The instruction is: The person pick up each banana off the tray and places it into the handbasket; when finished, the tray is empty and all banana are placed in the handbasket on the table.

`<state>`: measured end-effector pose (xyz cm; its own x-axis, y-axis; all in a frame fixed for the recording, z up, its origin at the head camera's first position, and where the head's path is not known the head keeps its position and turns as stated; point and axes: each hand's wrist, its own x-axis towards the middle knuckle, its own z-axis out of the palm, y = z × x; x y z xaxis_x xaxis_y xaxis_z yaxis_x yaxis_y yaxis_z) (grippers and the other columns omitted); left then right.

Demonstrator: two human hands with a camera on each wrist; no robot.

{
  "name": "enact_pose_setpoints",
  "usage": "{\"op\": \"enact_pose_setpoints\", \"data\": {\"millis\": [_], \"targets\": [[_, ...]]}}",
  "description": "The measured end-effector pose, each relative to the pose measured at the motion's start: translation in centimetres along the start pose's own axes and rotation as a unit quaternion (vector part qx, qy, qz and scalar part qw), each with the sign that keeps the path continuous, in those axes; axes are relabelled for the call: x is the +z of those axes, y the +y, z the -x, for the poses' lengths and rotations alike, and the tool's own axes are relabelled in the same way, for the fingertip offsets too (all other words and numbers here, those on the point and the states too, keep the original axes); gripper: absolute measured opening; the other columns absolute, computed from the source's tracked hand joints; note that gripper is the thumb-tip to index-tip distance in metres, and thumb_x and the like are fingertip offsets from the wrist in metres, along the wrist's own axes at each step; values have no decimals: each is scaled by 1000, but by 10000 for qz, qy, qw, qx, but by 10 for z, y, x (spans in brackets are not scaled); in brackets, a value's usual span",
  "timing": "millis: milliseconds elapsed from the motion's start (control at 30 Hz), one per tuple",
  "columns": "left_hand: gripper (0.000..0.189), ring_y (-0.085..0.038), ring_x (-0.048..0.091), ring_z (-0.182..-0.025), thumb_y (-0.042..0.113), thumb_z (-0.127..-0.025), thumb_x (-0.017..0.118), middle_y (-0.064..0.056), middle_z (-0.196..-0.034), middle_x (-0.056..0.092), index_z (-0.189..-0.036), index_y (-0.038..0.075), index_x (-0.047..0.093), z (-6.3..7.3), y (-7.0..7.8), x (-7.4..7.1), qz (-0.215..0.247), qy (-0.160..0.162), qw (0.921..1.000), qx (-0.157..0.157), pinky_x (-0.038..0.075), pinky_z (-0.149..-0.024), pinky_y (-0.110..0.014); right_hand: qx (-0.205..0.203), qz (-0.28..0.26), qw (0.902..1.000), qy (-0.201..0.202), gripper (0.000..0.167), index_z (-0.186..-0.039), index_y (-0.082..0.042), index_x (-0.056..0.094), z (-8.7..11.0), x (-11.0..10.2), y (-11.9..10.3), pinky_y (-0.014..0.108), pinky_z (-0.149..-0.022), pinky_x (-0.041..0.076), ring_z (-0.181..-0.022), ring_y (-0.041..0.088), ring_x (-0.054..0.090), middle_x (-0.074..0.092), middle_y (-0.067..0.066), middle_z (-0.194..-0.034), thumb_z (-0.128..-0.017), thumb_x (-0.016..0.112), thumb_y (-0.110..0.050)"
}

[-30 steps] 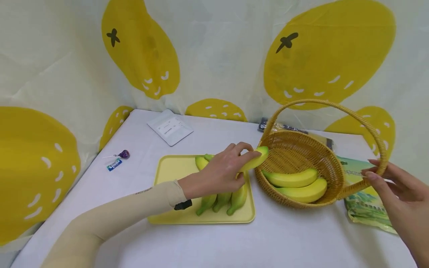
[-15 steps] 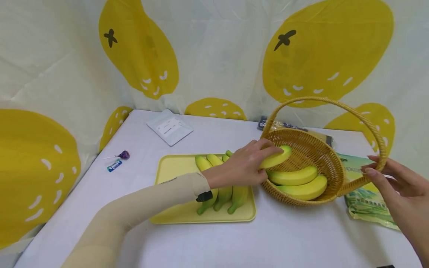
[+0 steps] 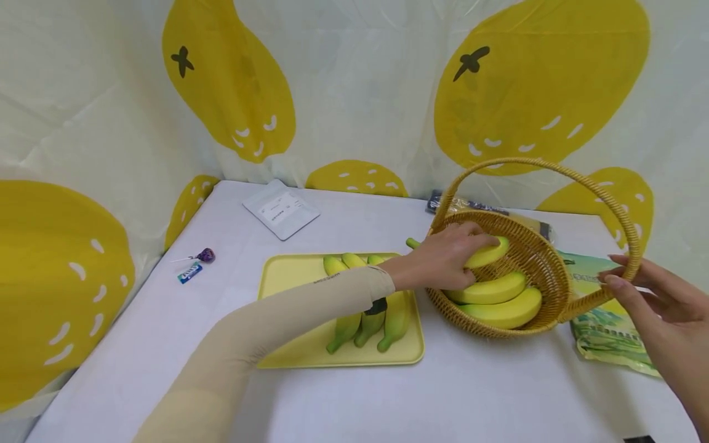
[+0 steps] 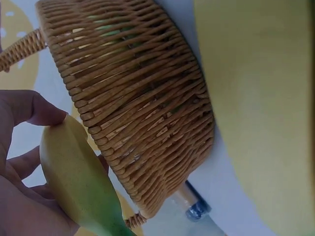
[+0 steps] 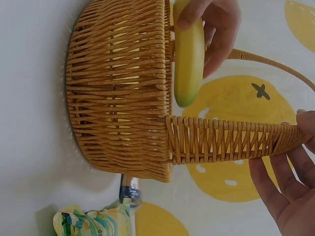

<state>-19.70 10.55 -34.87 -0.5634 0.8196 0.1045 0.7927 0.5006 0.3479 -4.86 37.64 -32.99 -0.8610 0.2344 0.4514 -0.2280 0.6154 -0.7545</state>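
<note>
My left hand [image 3: 456,255] pinches a yellow banana [image 3: 491,251] with green ends over the wicker basket [image 3: 534,261]. In the right wrist view this banana [image 5: 189,64] is held just above the basket's rim. Two other bananas [image 3: 490,289] lie inside the basket, side by side. My right hand [image 3: 664,314] holds the basket's arched handle [image 5: 231,140] at its right side, thumb and fingers about it. Left of the basket, several bananas [image 3: 395,323] lie on a pale yellow tray [image 3: 290,277], partly hidden by my left forearm.
Behind the basket lies a dark-ended packet [image 3: 434,202], and a green bag [image 3: 609,335] lies to its right. A silver pouch [image 3: 281,210] is at the back left. A lollipop [image 3: 206,255] and a small blue-green packet [image 3: 190,272] lie on the far left.
My left hand has carried the banana rightward from above the tray to over the basket. My right hand stays on the handle.
</note>
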Motion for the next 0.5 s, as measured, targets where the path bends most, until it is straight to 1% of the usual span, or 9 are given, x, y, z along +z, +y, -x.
{"op": "enact_pose_setpoints", "data": {"millis": [133,233,300,400,467,500], "targets": [[69,-9,47,-121,21,-96,69,1,-148,48,-161,23,46,-17,3,0,-115,-300,9994,-160,41,-92,-22,-135,-55,9999,-37,39,-136,8,66,-2,-1,3,7,-88,45,-103,4,65,70,-9,-117,-98,64,14],[68,-9,47,-121,24,-97,70,1,-148,49,-161,23,46,-30,5,-1,-134,-486,9986,-182,40,-93,-22,-180,-87,9998,-51,39,-136,8,66,-3,-2,4,7,-88,45,-103,4,65,70,-8,-117,-98,64,14],[68,-9,47,-125,25,-98,68,3,-150,47,-161,25,44,-37,8,-2,-160,-702,9972,-225,40,-94,-23,-172,-134,9997,-63,39,-136,9,66,-2,-2,3,7,-89,44,-103,4,65,69,-8,-117,-97,64,15],[67,-11,46,-131,27,-100,66,5,-152,45,-162,28,42,-45,13,0,-249,-1024,9941,-254,41,-96,-25,-102,-109,9998,-106,40,-138,7,65,1,-2,2,6,-88,44,-101,2,65,69,-11,-113,-99,63,13],[67,-10,45,-132,29,-101,65,8,-152,43,-163,31,40,-50,15,2,-306,-1178,9921,-317,42,-96,-25,-47,-62,9999,-135,40,-139,5,65,1,-1,1,6,-88,43,-101,0,65,69,-12,-111,-100,63,11],[67,-10,46,-130,29,-102,65,9,-151,44,-163,32,40,-53,16,3,-344,-1214,9915,-318,42,-95,-25,-13,-45,9999,-143,40,-140,4,65,2,-1,0,5,-88,43,-101,0,65,69,-13,-111,-100,63,10]]}}
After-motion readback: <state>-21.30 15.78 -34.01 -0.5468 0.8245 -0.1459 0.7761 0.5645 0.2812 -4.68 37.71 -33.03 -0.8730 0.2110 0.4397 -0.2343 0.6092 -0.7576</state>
